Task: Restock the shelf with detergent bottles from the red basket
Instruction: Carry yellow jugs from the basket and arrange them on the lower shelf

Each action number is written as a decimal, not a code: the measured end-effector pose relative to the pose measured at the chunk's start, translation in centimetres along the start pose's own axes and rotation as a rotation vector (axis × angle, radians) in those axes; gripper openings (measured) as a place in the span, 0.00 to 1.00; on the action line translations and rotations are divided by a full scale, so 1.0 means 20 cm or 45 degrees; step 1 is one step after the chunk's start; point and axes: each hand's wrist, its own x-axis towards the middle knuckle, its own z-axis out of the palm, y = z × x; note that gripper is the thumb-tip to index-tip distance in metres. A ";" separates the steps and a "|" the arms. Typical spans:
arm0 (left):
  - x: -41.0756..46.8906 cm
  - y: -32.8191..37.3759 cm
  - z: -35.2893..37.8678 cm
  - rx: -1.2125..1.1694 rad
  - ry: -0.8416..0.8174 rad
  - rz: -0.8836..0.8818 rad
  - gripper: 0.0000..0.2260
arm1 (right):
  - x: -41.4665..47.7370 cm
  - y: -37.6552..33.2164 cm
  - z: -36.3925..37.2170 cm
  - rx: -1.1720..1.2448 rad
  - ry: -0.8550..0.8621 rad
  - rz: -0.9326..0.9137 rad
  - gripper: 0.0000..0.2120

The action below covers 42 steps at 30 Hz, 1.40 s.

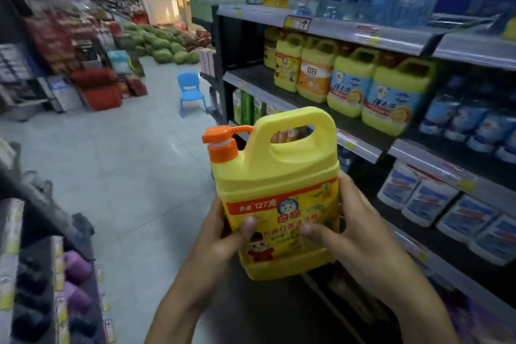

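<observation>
both thumbs lie flat on the printed label, the left thumb (247, 227) and right thumb (311, 231) nearly meeting at its middle. the remaining fingers (344, 190) of the right hand (360, 234) wrap round the far side. those of the left hand (220, 237) are hidden behind the body, so both hands clamp the detergent bottle (279, 176) from either side. it is held upright in the air in front of the chest, just off the front edge of the shelf (360, 145) to the right and touching none of it.

the grey floor (125, 162) runs open to the left and ahead as far as a blue chair (191, 89). a dark rack (42, 204) closes in at the near left. on the board above, a row of yellow jugs (351, 81) stands along the lip, and the dark board shows to the left of that row.

the bottle is glossy yellow plastic, squarish with rounded shoulders. it has a moulded loop handle (293, 123) on top and an orange pump cap (223, 145) whose spout points toward the handle. its label is yellow with a red band. soft blue-and-white pouches (418, 195) fill the lower right boards.
</observation>
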 end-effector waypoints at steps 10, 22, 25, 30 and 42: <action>0.63 -0.15 -0.42 0.019 0.018 -0.141 0.44 | 0.76 0.26 0.29 -0.013 -0.128 0.059 0.38; 1.46 -0.04 -0.98 0.068 0.224 -0.132 0.43 | 1.85 0.28 0.63 0.181 -0.195 -0.020 0.37; 1.63 -0.04 -1.15 0.079 0.257 -0.132 0.43 | 2.06 0.26 0.76 0.147 -0.187 -0.044 0.36; 1.94 -0.05 -1.50 0.100 0.209 -0.104 0.42 | 2.41 0.23 1.01 0.090 -0.125 -0.049 0.36; 2.87 0.00 -1.90 0.070 -0.147 -0.096 0.44 | 3.06 0.12 1.18 -0.081 0.252 0.097 0.39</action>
